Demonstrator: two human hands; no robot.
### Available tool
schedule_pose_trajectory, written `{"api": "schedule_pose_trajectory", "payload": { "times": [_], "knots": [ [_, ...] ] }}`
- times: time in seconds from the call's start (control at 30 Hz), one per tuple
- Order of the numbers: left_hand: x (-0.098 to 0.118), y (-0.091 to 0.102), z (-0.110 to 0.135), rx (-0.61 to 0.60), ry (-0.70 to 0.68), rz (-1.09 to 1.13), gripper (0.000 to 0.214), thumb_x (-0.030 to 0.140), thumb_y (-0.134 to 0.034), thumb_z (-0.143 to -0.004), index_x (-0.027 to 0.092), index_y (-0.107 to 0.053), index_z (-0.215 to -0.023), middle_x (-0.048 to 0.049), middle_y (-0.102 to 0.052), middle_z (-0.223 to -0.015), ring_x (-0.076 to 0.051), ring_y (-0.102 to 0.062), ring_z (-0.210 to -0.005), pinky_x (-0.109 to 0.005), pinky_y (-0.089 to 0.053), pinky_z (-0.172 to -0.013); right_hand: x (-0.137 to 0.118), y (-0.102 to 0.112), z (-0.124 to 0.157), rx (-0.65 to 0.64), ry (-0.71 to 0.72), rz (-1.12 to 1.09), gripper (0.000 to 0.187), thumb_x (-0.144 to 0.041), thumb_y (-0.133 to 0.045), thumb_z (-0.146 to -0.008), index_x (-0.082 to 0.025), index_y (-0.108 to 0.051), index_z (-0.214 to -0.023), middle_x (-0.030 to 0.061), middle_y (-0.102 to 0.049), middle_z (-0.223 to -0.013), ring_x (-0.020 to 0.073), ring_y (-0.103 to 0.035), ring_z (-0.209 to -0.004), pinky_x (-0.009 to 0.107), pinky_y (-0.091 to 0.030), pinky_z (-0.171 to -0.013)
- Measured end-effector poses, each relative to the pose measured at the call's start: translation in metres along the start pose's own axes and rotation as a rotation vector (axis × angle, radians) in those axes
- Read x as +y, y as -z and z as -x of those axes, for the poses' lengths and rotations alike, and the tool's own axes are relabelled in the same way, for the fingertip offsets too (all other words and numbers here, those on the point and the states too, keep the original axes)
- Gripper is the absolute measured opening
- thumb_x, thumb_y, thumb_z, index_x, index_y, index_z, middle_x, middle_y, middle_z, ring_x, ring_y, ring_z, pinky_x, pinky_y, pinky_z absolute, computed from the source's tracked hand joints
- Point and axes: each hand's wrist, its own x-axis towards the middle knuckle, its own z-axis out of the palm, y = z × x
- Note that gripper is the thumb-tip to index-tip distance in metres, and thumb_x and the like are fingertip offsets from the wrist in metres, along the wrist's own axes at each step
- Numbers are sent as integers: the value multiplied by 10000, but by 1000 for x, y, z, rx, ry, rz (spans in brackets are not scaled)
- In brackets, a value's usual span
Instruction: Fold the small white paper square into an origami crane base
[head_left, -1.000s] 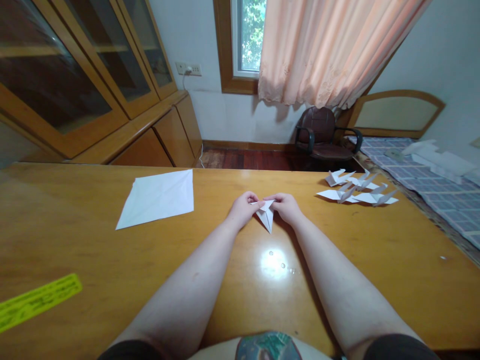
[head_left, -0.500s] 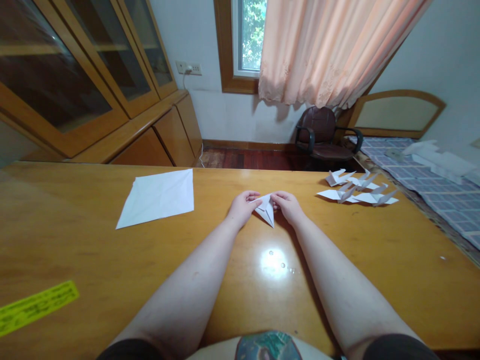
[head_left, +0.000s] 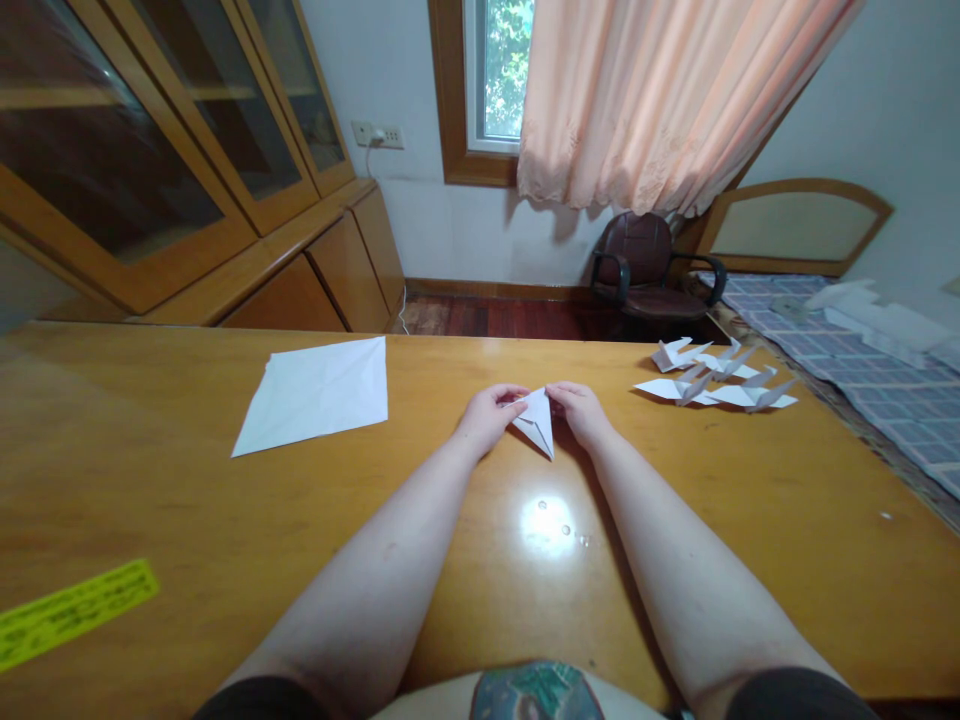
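A small white folded paper piece (head_left: 537,422) lies on the wooden table (head_left: 150,500), its point aimed toward me. My left hand (head_left: 486,413) pinches its left upper edge with closed fingers. My right hand (head_left: 576,410) pinches the right upper edge the same way. Both hands rest on the table near its far middle.
A flat creased white paper sheet (head_left: 315,395) lies left of my hands. Several finished folded paper cranes (head_left: 712,378) sit at the far right. A yellow-green ruler (head_left: 71,612) lies near the front left. A brown office chair (head_left: 645,265), wooden cabinets (head_left: 187,160) and a bed (head_left: 862,360) stand beyond the table.
The hands and the folded piece shifted slightly away from me, and the paper's top flap has been pressed flatter between the fingers.
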Motion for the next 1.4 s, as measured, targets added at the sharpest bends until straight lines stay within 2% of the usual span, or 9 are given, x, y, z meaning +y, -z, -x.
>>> {"api": "schedule_pose_trajectory", "payload": {
  "times": [0.13,0.27,0.43,0.57,0.83,1.0,1.13,1.4],
  "knots": [
    [0,0,0,1,11,-15,255,116,-711,-735,133,-691,-989,-80,-736,-965,-158,-672,-838,-327,-533,-845,-3,-3,2,9,29,55,397,-543,-728,-626,-178,-585,-564,-16,-521,-511,108,-445,-497,252,-357,-507],
    [2,0,1,9,27,-54,234,127,-710,-746,127,-690,-979,-83,-740,-947,-163,-677,-823,-325,-536,-835,-6,-5,4,33,70,122,400,-564,-717,-621,-178,-616,-601,-10,-542,-525,114,-464,-506,259,-378,-515],
    [4,1,3,5,11,-120,196,195,-715,-761,132,-695,-946,-73,-741,-913,-170,-677,-816,-320,-533,-822,-5,-6,6,61,128,260,340,-496,-749,-597,-177,-660,-672,8,-621,-606,137,-511,-566,272,-394,-555],
    [7,1,3,7,12,-161,181,167,-706,-755,133,-693,-932,-63,-738,-887,-165,-673,-793,-305,-534,-791,-4,-7,7,75,137,315,299,-462,-718,-631,-167,-683,-660,4,-615,-585,134,-494,-560,270,-382,-552],
    [5,0,3,-16,2,-125,190,133,-703,-740,137,-687,-930,-52,-724,-878,-146,-658,-772,-293,-529,-778,-9,-5,6,65,111,245,246,-399,-686,-626,-171,-634,-553,-20,-506,-496,118,-433,-526,263,-331,-524],
    [5,0,3,-4,29,-65,204,141,-711,-738,137,-680,-940,-24,-692,-786,-134,-646,-725,-272,-522,-726,-8,-6,7,45,143,299,285,-446,-691,-639,-168,-631,-612,-16,-549,-551,121,-454,-553,258,-344,-543],
    [8,-1,4,-30,6,-70,199,153,-714,-738,137,-678,-933,-18,-680,-769,-131,-639,-719,-266,-514,-716,-7,-6,8,6,130,331,315,-453,-731,-611,-166,-602,-583,-36,-512,-532,106,-424,-542,246,-311,-531],
    [6,-1,5,-55,-42,-31,232,206,-727,-719,146,-691,-940,-29,-700,-847,-135,-629,-772,-288,-512,-780,-8,-3,6,-2,57,160,303,-451,-728,-593,-167,-627,-558,-21,-528,-518,112,-421,-545,250,-312,-536]
  ]
}}
